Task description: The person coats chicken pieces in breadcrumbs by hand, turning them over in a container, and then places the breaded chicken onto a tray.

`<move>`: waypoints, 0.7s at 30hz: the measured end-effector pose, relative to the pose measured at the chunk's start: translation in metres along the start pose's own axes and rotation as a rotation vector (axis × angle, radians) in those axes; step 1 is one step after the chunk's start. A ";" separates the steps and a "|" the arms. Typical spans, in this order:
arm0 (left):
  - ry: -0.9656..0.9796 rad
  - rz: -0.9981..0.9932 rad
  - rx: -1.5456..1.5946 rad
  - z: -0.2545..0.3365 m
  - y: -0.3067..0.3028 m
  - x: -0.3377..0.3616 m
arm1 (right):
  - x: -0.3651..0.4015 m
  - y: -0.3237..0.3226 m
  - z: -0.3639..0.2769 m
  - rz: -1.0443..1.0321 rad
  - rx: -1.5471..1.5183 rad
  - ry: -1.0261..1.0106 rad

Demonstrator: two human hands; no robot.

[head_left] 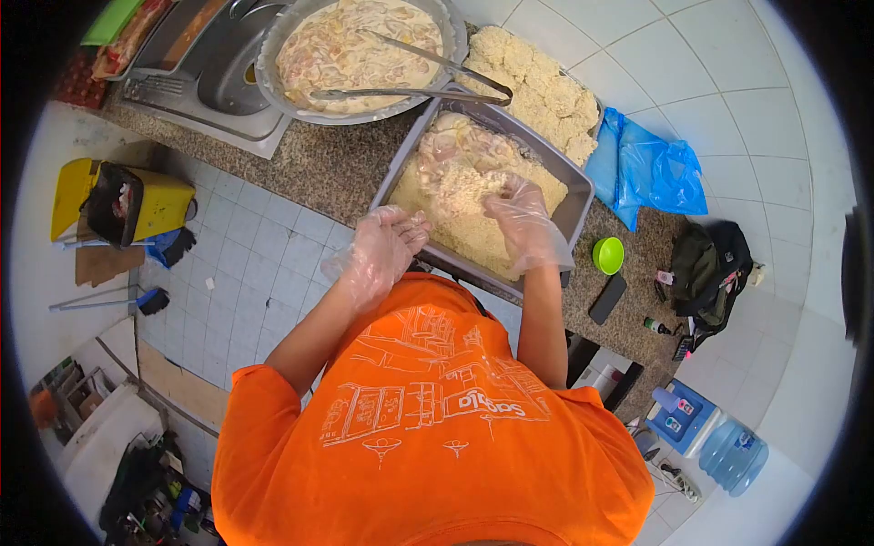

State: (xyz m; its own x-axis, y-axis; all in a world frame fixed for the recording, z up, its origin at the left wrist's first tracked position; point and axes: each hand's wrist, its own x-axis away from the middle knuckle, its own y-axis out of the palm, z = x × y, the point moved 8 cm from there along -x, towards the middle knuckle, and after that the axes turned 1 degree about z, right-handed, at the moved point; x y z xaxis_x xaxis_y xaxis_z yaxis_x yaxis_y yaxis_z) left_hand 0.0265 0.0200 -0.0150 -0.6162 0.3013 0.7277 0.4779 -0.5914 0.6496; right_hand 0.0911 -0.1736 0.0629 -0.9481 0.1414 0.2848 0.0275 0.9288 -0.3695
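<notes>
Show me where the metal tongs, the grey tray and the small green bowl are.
Metal tongs (391, 93): head view, on the lower arm.
Grey tray (578, 207): head view, on its right-hand wall.
Small green bowl (608, 256): head view, on its inside.

A speckled brown granite bench (332, 173) runs along a white tiled wall (756, 173). A stainless-steel sink (264, 136) is set into its left stretch, and a wide round basin (268, 84) stands next to that, overlapping the sink's edge from this view. To the right, a grey rectangular tray (575, 214) sits askew, reaching the bench's front edge. Behind the tray, breaded pieces (537, 82) are heaped near the wall; whatever lies beneath them is mostly hidden. A blue plastic bag (655, 173) rests beside the tray. Farther right come a lime-green bowl (608, 256), a black smartphone (608, 298), a small bottle (654, 325) and a dark bag (710, 273).
</notes>
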 end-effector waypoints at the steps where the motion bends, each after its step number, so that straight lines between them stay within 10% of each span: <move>1: 0.001 0.020 0.015 0.001 -0.002 0.004 | -0.006 -0.005 0.013 -0.002 0.000 0.000; 8: -0.026 0.027 0.052 -0.004 -0.007 0.011 | -0.045 -0.008 0.149 -0.132 0.594 0.290; 21: -0.049 0.032 0.028 -0.016 -0.001 0.010 | -0.016 0.024 0.111 -0.086 0.755 0.130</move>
State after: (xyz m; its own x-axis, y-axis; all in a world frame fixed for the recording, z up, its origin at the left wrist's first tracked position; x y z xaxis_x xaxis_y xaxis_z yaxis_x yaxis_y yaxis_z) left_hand 0.0097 0.0121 -0.0118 -0.5697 0.3194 0.7573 0.5143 -0.5803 0.6315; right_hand 0.0721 -0.1918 -0.0486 -0.8910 0.1613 0.4244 -0.3127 0.4597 -0.8312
